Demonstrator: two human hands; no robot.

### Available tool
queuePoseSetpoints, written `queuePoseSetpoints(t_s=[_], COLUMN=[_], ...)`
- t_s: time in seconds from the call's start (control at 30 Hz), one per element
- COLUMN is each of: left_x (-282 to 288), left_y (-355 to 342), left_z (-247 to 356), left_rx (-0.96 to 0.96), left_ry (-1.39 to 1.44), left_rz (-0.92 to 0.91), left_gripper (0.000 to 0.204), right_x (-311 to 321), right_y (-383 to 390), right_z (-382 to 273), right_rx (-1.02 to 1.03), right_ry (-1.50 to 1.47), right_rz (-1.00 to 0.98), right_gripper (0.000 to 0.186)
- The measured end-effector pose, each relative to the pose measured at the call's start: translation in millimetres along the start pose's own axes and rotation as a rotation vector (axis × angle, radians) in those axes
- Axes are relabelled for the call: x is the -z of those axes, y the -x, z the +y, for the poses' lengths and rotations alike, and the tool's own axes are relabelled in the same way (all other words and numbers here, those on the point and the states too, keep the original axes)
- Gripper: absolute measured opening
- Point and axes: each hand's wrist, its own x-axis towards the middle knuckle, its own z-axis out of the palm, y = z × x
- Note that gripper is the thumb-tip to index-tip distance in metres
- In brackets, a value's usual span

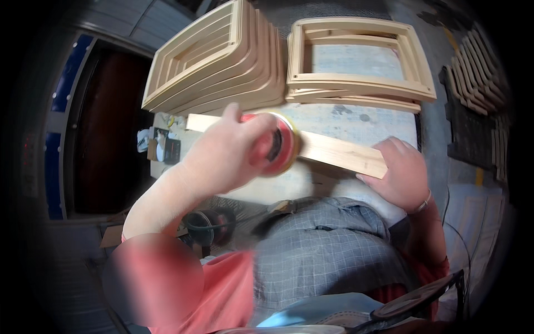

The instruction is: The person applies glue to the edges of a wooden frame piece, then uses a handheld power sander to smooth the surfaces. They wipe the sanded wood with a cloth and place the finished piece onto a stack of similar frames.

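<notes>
My left hand (pixel 222 150) is wrapped over a red round power sander (pixel 286 143), slightly blurred. The sander's disc edge stands against a pale wooden piece (pixel 340 152), which shows as a long flat strip running from the left, behind my left hand, to the right. My right hand (pixel 401 173) grips the right end of that piece, thumb below and fingers over the far side. Whether the piece is a single board or a frame seen edge-on I cannot tell. It is held above the worktable (pixel 347 116).
A tall stack of wooden frames (pixel 222 69) stands at the back left, and a lower stack of frames (pixel 361 83) at the back right. Small boxes (pixel 166 147) sit at the table's left edge. More curved wooden parts (pixel 475 72) are piled at the far right. A hose (pixel 207 227) hangs below.
</notes>
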Motion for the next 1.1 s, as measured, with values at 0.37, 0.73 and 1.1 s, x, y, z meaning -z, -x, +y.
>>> queuePoseSetpoints(t_s=[0.37, 0.73, 1.1], left_x=[0.2, 5.8, 8.4], left_y=[-50.7, -47.7, -31.6], left_z=[112.1, 97.1, 53.2], left_rx=[-0.487, -0.247, -0.004], left_ry=[-0.016, -0.101, -0.067], left_rz=[-0.029, -0.029, -0.062], left_gripper=[0.048, 0.055, 0.059], right_x=[-70.4, -87.1, -90.3], right_y=[48.6, 42.8, 45.2], right_z=[66.8, 83.4, 83.4], right_rx=[-0.191, -0.133, -0.108], right_ry=[-0.865, -0.972, -0.985], right_rz=[0.249, 0.234, 0.288], right_gripper=[0.051, 0.053, 0.055])
